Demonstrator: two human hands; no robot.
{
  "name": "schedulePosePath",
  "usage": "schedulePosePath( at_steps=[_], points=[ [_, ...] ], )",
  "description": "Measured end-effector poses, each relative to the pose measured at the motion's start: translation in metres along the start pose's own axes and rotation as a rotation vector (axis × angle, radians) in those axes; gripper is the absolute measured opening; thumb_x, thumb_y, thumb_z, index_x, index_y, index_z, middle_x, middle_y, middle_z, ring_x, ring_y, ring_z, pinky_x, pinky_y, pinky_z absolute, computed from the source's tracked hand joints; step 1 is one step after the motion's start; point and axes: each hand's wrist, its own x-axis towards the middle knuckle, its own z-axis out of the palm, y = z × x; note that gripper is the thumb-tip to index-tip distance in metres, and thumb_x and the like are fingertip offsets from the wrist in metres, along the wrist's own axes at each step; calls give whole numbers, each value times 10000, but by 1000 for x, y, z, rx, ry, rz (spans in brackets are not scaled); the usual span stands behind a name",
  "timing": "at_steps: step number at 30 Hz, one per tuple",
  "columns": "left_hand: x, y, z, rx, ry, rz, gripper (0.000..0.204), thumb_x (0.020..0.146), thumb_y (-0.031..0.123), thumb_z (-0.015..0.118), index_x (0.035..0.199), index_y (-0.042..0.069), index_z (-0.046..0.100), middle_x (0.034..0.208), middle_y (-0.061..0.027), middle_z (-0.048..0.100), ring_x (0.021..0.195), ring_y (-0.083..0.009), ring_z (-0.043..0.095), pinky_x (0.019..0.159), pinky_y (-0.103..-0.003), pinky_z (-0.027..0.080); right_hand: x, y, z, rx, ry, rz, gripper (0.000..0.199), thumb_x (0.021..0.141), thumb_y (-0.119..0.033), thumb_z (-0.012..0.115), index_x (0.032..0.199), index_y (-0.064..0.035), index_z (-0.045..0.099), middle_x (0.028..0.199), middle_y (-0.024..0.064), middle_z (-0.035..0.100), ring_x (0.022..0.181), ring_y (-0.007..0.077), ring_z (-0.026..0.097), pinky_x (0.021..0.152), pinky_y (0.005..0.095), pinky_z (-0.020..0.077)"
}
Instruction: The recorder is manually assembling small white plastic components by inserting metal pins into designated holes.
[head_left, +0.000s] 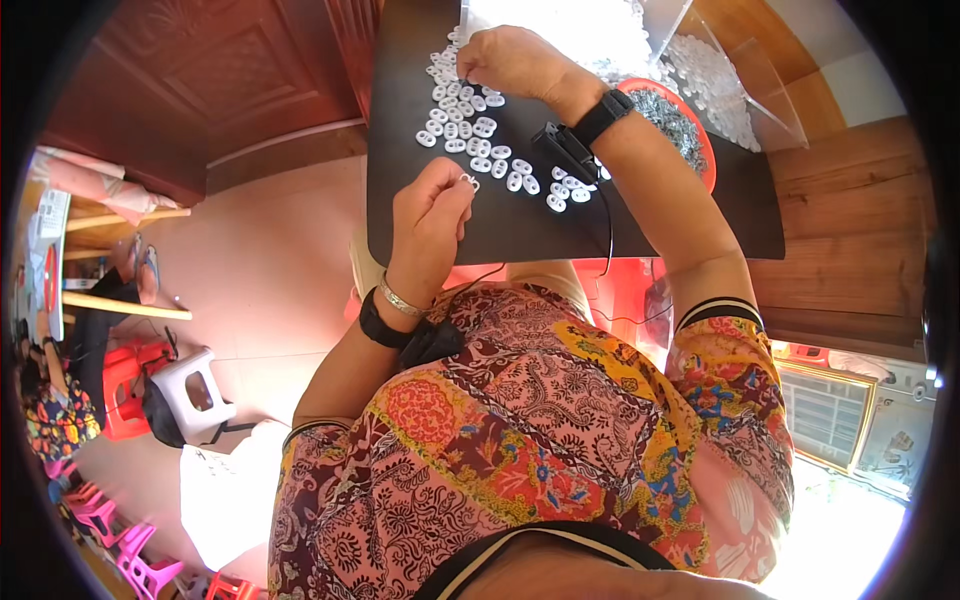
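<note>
White oval pieces (456, 146), dozens; left hand (428, 208) pinches one white part (470, 183); right hand (518, 62) bunched, hold unclear.

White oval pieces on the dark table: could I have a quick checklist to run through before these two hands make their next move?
1. Left hand has a piece: ok; a small pale piece shows at its fingertips.
2. Right hand has a piece: cannot tell; its fingers bend down and hide what they may hold.
3. White ovals nearby: ok; they lie near both hands.
4. White ovals lined up neatly: not ok; they are scattered in loose clusters.
5. Orange-red bowl stocked: ok; many small grey pieces lie in it.
</note>
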Motion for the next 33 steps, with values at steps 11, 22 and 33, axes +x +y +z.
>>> schedulePosePath(
  at_steps=[11,22,33],
  points=[
    [2,-6,-5,59,-6,21,138,838,103,516,734,14,505,561,26,438,509,-38,377,459,-221,299,7,-1,13,-115,82,-117,93,752,-100,553,762,-105,645,767,95,640,751,305,619,698,400,487],
    [3,-9,-4,105,3,49,132,826,103,523,739,5,508,560,6,447,528,-56,393,476,-240,314,6,-12,6,-211,31,-201,72,743,-78,544,750,-61,614,764,141,630,753,341,612,668,421,480],
    [2,-8,-4,107,-8,57,149,836,117,526,733,11,505,564,14,441,532,-48,384,477,-232,309,-5,-3,8,-249,-7,-166,129,809,-124,521,778,-26,600,759,165,626,762,355,611,685,439,471]
  ],
)
